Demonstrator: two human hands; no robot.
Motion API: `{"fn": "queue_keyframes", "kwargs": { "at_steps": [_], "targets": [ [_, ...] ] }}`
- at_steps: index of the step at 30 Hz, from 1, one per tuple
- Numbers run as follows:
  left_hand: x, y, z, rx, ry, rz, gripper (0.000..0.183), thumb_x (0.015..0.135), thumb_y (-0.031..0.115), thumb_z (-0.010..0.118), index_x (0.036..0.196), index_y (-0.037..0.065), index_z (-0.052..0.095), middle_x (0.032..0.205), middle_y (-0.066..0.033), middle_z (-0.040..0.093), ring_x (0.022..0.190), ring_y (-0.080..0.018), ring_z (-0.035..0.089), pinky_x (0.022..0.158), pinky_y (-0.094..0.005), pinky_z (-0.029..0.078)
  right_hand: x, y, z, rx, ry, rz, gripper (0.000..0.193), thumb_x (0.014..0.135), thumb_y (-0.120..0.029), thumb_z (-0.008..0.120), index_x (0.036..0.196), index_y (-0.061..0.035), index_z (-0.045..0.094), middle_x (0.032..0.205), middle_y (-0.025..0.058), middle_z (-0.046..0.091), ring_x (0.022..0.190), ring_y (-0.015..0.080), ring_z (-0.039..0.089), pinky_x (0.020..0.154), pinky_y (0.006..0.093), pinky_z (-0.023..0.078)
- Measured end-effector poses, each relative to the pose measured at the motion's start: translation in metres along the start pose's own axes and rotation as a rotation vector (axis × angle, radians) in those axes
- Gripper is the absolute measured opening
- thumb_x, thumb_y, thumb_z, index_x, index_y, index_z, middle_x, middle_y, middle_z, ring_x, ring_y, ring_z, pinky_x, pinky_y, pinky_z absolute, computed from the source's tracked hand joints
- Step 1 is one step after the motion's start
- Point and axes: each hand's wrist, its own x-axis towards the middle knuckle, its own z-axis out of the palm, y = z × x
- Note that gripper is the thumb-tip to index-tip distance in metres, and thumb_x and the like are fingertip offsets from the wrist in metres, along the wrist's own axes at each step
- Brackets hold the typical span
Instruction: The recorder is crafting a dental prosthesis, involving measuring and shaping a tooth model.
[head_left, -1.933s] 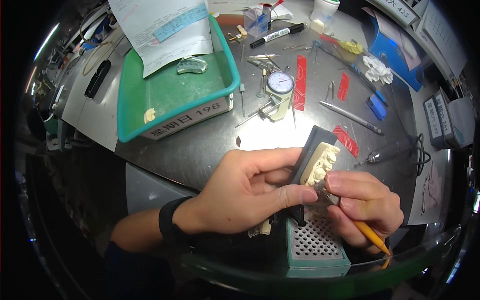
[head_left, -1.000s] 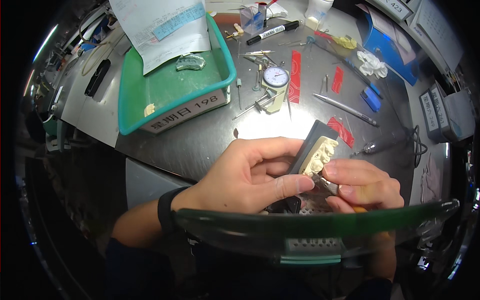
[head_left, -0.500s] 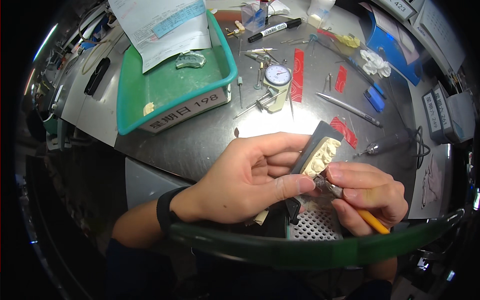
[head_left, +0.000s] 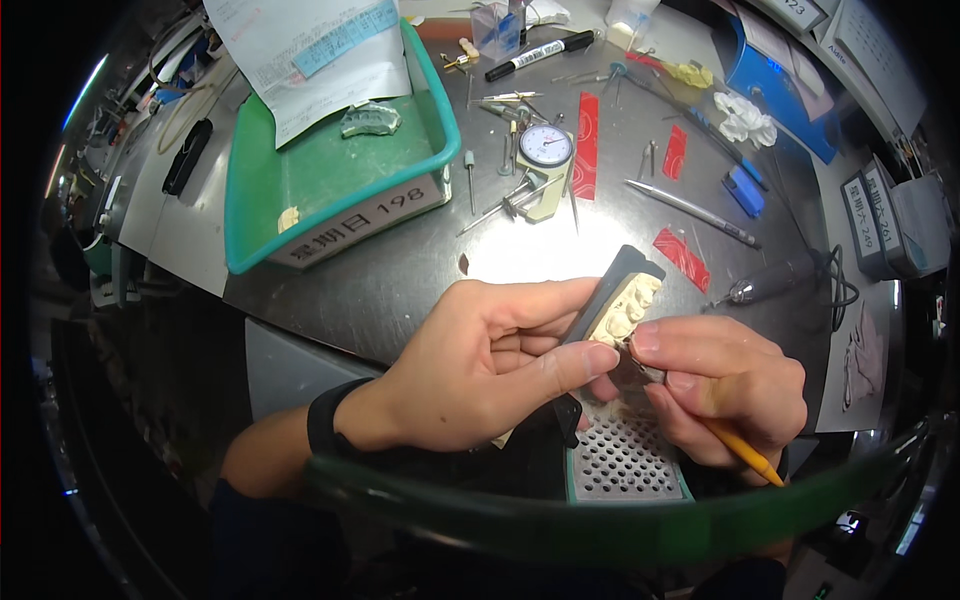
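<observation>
My left hand (head_left: 470, 365) is closed around a dental model (head_left: 627, 308), a row of cream plaster teeth on a dark grey base (head_left: 598, 298). Its thumb presses near the lower end of the teeth. Close against that end, my right hand (head_left: 735, 385) pinches a slim tool with an orange handle (head_left: 745, 452) and a silvery front part. The fingertips and the model partly hide the tool's working end, so I cannot tell whether it touches the teeth. Below both hands lies a perforated metal grate (head_left: 628, 460) with pale dust on it.
A green tray (head_left: 340, 180) with papers and a mould piece stands back left. Beyond the hands lie a dial gauge (head_left: 546, 160), a black marker (head_left: 540, 55), a metal pen-like tool (head_left: 690, 212), red strips (head_left: 682, 260) and a corded handpiece (head_left: 775, 280). A dark green curved edge (head_left: 600, 508) crosses the front.
The whole view has shifted slightly. My right fingertips have moved a little closer to the teeth, and more of the grate and the orange handle shows. Both hands keep their holds.
</observation>
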Motion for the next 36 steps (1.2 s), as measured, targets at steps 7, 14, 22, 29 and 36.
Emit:
{"fn": "queue_keyframes", "kwargs": {
  "at_steps": [7,14,22,29,36],
  "targets": [
    [0.001,-0.003,0.003,-0.020,0.025,0.019,0.047,0.096,0.001,0.059,0.139,-0.009,0.044,0.114,-0.0090,0.064,0.094,-0.0085,0.063,0.082,-0.0208,0.052,0.000,0.002,0.003,-0.097,0.045,-0.038,0.023,0.073,0.009,0.074,0.077,-0.0011,0.055,0.095,0.0191,0.072,0.084,0.0342,0.073,0.075,0.0393,0.061],
    [0.002,0.007,0.001,0.029,-0.010,-0.053,0.047,0.099,0.002,0.051,0.142,-0.012,0.038,0.119,-0.0173,0.062,0.099,-0.0192,0.065,0.084,-0.0295,0.056,0.002,0.000,0.004,-0.161,0.032,-0.033,0.024,0.072,0.007,0.077,0.079,-0.0035,0.056,0.096,0.0162,0.073,0.088,0.0316,0.073,0.077,0.0398,0.061],
    [0.003,0.000,-0.005,0.011,-0.097,-0.015,0.049,0.100,0.007,0.051,0.144,-0.011,0.036,0.116,-0.0164,0.062,0.092,-0.0170,0.065,0.070,-0.0277,0.056,-0.003,-0.006,-0.001,-0.065,0.030,0.040,0.026,0.071,0.005,0.080,0.086,-0.0042,0.060,0.099,0.0149,0.073,0.093,0.0317,0.072,0.078,0.0378,0.060],
    [0.003,0.000,-0.002,-0.024,-0.049,0.060,0.051,0.101,0.008,0.051,0.147,-0.005,0.035,0.108,-0.0134,0.063,0.085,-0.0131,0.063,0.068,-0.0253,0.054,0.000,-0.007,0.000,-0.044,0.034,0.082,0.026,0.071,0.006,0.079,0.084,-0.0033,0.060,0.098,0.0157,0.073,0.091,0.0318,0.072,0.077,0.0373,0.060],
    [0.003,0.001,-0.005,0.128,-0.078,0.047,0.048,0.101,0.007,0.051,0.147,-0.002,0.039,0.096,-0.0090,0.064,0.079,-0.0085,0.060,0.065,-0.0217,0.052,-0.001,-0.004,0.003,-0.084,0.030,0.038,0.025,0.073,0.007,0.077,0.080,-0.0034,0.056,0.097,0.0160,0.073,0.087,0.0315,0.072,0.073,0.0370,0.059]
  ]
}}
